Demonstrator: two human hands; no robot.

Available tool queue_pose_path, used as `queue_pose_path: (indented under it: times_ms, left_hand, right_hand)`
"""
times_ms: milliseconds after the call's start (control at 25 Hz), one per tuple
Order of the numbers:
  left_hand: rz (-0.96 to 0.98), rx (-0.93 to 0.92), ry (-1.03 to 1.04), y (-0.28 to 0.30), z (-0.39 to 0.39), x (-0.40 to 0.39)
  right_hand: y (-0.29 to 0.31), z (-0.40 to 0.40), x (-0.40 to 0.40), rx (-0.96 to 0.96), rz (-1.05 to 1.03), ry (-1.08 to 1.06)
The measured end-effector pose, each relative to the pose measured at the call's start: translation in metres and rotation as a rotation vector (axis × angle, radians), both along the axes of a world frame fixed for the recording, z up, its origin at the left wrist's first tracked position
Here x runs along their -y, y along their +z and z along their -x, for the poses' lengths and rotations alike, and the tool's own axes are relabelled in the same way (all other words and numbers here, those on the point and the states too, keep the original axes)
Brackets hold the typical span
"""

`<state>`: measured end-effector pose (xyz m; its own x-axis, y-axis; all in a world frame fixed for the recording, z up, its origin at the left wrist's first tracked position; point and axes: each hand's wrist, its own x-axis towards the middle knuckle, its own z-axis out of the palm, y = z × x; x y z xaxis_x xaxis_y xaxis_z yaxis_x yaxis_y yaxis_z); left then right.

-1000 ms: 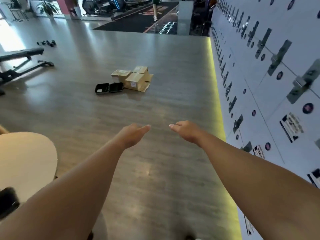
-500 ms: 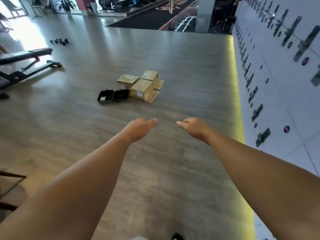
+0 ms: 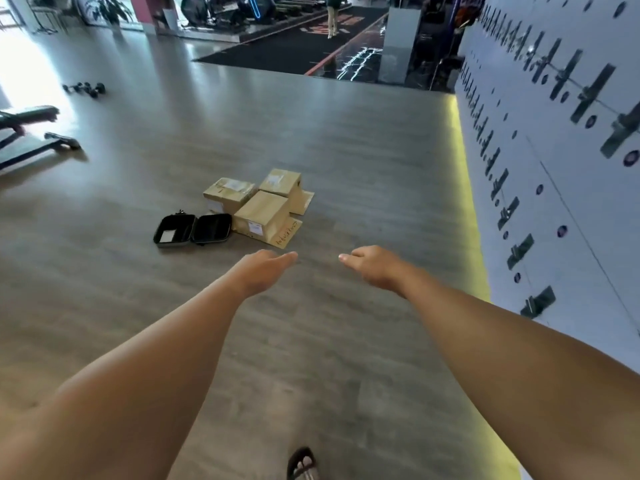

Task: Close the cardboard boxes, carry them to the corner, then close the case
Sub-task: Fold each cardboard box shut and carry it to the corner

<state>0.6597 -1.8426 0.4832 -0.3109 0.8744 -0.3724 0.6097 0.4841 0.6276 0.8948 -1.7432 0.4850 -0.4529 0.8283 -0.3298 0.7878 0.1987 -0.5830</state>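
Observation:
Three cardboard boxes sit together on the wooden floor ahead: a left box (image 3: 228, 194), a far box (image 3: 282, 181) and a near box (image 3: 263, 213), the last two with a flap lying open on the floor. A black case (image 3: 193, 230) lies open and flat just left of them. My left hand (image 3: 263, 271) and my right hand (image 3: 374, 266) are stretched out in front of me, empty, fingers relaxed, well short of the boxes.
A white locker wall (image 3: 554, 168) with dark latches runs along the right, a yellow light strip at its foot. A weight bench (image 3: 27, 133) and dumbbells (image 3: 86, 89) are at the left. A person stands far back. My sandalled foot (image 3: 303, 464) shows below.
The boxes and case have come closer and larger in view as I walk toward them. Both hands stay held out, empty.

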Motion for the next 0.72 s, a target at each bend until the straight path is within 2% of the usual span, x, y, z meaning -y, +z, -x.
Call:
queue_pose_path:
  times_ms: [360, 720]
  left_hand:
    - [0.012, 0.014, -0.003, -0.008, 0.084, -0.251]
    - [0.044, 0.037, 0.203, -0.022, 0.167, -0.485]
  right_hand:
    - [0.0, 0.087, -0.254, -0.053, 0.047, -0.024]
    - [-0.012, 0.197, -0.51, -0.128, 0.145, 0.133]
